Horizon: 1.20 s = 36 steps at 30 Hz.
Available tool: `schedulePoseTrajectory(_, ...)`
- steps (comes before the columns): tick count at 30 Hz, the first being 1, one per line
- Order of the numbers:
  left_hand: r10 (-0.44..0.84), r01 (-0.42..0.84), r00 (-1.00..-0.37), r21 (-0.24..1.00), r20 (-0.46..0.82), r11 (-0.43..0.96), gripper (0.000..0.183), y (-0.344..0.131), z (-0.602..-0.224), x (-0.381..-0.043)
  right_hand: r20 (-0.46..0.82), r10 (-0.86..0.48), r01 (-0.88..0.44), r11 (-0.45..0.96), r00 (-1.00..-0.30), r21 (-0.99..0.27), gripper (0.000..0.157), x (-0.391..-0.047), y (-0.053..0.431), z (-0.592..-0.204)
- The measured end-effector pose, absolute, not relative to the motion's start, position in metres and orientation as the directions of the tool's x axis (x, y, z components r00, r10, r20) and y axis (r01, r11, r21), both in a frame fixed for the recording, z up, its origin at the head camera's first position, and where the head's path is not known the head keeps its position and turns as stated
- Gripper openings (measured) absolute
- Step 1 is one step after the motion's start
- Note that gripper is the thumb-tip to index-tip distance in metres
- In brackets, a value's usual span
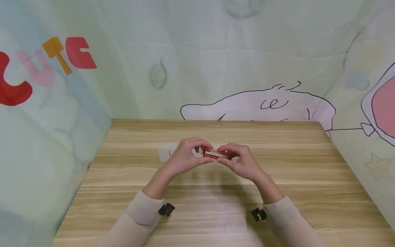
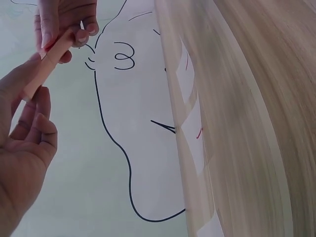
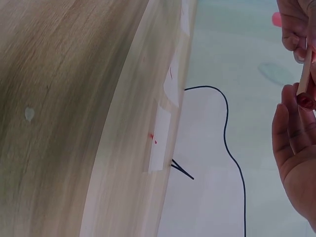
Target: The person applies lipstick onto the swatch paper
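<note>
A slim, shiny pinkish-red tube (image 1: 215,153), looking like a lipstick case, is held level above the table between both hands. My left hand (image 1: 187,155) pinches its left end between thumb and fingers. At the other end, the thumb and fingers of my right hand (image 1: 240,158) grip it. The left wrist view shows the tube (image 2: 51,64) slanting from one hand to the other. Its dark red round end (image 3: 306,100) faces the camera in the right wrist view. Fingers hide parts of both ends.
White paper pieces with red marks lie on the wooden table (image 1: 197,212); one paper (image 1: 165,152) is left of the hands, others partly behind them. In the right wrist view a paper (image 3: 160,138) has small red spots. A printed cloth (image 1: 132,68) stands around the table.
</note>
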<state>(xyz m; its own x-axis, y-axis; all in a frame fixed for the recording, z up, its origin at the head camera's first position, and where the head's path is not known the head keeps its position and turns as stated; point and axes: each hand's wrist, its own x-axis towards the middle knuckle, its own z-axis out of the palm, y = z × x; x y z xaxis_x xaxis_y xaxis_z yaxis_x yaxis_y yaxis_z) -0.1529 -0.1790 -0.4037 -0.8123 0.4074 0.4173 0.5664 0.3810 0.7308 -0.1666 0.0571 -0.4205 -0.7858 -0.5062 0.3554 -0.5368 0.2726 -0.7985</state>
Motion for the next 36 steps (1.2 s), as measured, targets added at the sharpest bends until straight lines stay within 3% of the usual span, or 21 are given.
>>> schedulePoseTrajectory(22,0.396,0.526,-0.825,0.805,0.403,0.276,0.029,-0.134,-0.410,-0.168,0.347,-0.493,-0.550,0.361,-0.798,-0.753,0.017,-0.168,0.079,-0.431)
schedulePoseTrajectory(36,0.453,0.495,-0.828,0.809,0.329,0.317,0.030,-0.106,-0.424,-0.189,0.284,-0.454,-0.487,0.429,-0.844,-0.761,0.024,-0.179,0.102,-0.447)
